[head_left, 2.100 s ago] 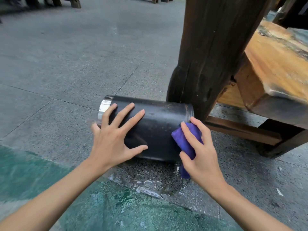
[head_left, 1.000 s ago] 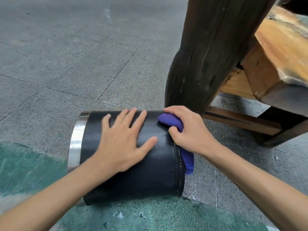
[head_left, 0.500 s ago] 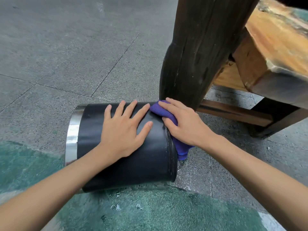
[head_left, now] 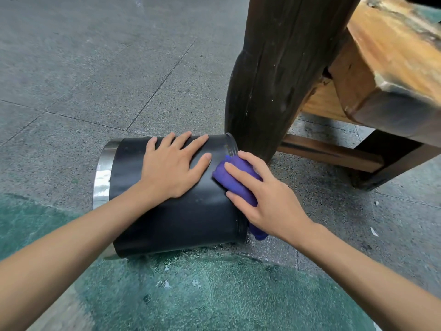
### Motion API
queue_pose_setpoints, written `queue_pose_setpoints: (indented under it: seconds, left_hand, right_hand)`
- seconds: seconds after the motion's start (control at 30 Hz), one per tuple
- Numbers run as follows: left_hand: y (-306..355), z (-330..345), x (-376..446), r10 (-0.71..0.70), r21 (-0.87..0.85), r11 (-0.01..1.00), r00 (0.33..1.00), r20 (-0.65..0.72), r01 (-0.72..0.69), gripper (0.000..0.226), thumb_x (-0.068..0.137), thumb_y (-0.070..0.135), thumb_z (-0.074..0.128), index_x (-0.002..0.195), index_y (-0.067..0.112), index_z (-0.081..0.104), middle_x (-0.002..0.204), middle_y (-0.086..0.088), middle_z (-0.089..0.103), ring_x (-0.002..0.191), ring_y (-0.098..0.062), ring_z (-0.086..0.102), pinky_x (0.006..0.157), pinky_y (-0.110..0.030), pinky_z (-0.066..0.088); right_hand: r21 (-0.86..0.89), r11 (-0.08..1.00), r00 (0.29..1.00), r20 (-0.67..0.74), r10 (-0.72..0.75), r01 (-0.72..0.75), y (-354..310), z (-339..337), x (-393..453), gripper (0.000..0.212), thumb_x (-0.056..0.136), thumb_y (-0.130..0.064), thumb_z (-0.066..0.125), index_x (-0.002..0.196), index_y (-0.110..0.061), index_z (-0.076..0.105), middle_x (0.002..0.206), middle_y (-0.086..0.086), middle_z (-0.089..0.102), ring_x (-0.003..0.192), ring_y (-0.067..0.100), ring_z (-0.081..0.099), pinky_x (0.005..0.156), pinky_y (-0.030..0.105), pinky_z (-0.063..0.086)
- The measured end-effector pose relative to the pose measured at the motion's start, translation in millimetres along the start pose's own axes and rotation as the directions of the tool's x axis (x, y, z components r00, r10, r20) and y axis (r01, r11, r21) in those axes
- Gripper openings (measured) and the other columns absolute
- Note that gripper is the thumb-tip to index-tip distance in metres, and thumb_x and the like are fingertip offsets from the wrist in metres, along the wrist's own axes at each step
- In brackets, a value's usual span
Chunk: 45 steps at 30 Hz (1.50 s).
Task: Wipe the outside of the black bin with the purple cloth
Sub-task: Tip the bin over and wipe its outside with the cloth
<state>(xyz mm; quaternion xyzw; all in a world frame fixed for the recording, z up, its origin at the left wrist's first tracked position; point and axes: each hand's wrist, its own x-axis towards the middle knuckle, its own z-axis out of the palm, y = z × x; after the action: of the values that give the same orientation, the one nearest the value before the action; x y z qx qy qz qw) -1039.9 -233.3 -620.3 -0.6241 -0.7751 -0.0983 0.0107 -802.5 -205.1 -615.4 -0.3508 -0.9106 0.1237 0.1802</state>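
- Under your right hand (head_left: 267, 199) sits the purple cloth (head_left: 235, 181), bunched into a wad; your fingers lie over it, lightly curled, and press it to the bin, so the grip holds the cloth.
- Beneath that grip lies the black bin (head_left: 181, 216), tipped on its side on the floor (head_left: 95, 68), and the cloth meets its curved wall close to the right-hand end.
- Below your right wrist a tail of the cloth hangs down past the bin's end edge.
- Just left of the cloth, your left hand (head_left: 170, 167) lies flat on top of the bin, fingers straight and spread wide, holding nothing and pressing down on the black wall.
- Far from your right grip, at the bin's other end, runs a shiny metal rim (head_left: 102, 180).
- Just above your right hand stands a dark wooden post (head_left: 279, 75), close by the bin's end; I cannot tell whether they touch.
- Up and to the right of your grip a wooden table (head_left: 391, 68) juts into view.
- Toward you from both hands, the floor carries a green painted patch (head_left: 214, 295).
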Motion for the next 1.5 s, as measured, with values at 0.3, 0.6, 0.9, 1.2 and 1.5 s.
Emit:
queue_pose_setpoints:
  seconds: [0.3, 0.6, 0.9, 1.2, 1.5]
  left_hand:
    - [-0.6, 0.1, -0.5, 0.006, -0.006, 1.0, 1.0, -0.009, -0.006, 0.066, 0.092, 0.071, 0.015, 0.152, 0.05, 0.032, 0.16, 0.004, 0.042, 0.148, -0.026, 0.038, 0.121, -0.054, 0.023]
    - [-3.1, 2.0, 0.3, 0.017, -0.005, 1.0, 1.0, -0.005, -0.017, 0.069, 0.091, 0.073, 0.01, 0.153, 0.049, 0.028, 0.161, 0.004, 0.041, 0.149, -0.026, 0.036, 0.121, -0.055, 0.023]
    - [-3.7, 1.1, 1.1, 0.023, -0.014, 1.0, 1.0, 0.003, -0.023, 0.071, 0.09, 0.074, 0.008, 0.153, 0.048, 0.029, 0.161, 0.005, 0.041, 0.148, -0.026, 0.036, 0.121, -0.056, 0.023]
    - [-3.1, -1.7, -0.7, 0.018, -0.021, 1.0, 0.999, 0.027, -0.018, 0.069, 0.092, 0.072, 0.011, 0.154, 0.047, 0.028, 0.163, 0.004, 0.038, 0.15, -0.026, 0.034, 0.121, -0.055, 0.022]
    - [-4.3, -7.9, -3.9, 0.062, -0.016, 0.998, 0.996, 0.057, -0.061, 0.072, 0.093, 0.068, 0.007, 0.156, 0.04, 0.031, 0.163, 0.0, 0.038, 0.15, -0.024, 0.033, 0.121, -0.053, 0.022]
  right_hand:
    - [0.048, 0.999, 0.999, -0.046, 0.007, -0.005, 1.4, 22.5, -45.5, 0.067, 0.088, -0.038, 0.069, 0.149, -0.04, 0.04, 0.154, 0.004, 0.029, 0.105, 0.025, 0.064, 0.071, 0.041, 0.062]
    - [0.042, 0.999, 0.999, 0.007, 0.032, -0.033, 4.9, 34.6, -81.3, 0.061, 0.081, -0.038, 0.064, 0.139, -0.046, 0.045, 0.139, 0.0, 0.037, 0.069, 0.008, 0.047, 0.054, 0.03, 0.056]
    - [-0.106, 0.99, 0.979, 0.191, -0.072, 0.093, 15.7, 37.7, -104.2, 0.058, 0.071, -0.027, 0.083, 0.123, -0.039, 0.06, 0.128, 0.004, 0.046, 0.064, 0.018, 0.061, 0.041, 0.024, 0.042]
    - [-0.251, 0.952, 0.965, 0.234, -0.117, 0.176, 20.6, 43.8, -103.0, 0.054, 0.064, -0.018, 0.082, 0.109, -0.038, 0.06, 0.114, 0.004, 0.048, 0.055, 0.023, 0.053, 0.037, 0.025, 0.028]
    - [-0.321, 0.936, 0.942, 0.244, 0.231, -0.147, 57.7, 38.5, -96.4, 0.031, 0.091, -0.034, 0.061, 0.119, -0.029, 0.051, 0.114, 0.0, 0.054, 0.083, 0.022, 0.061, 0.054, 0.028, 0.043]
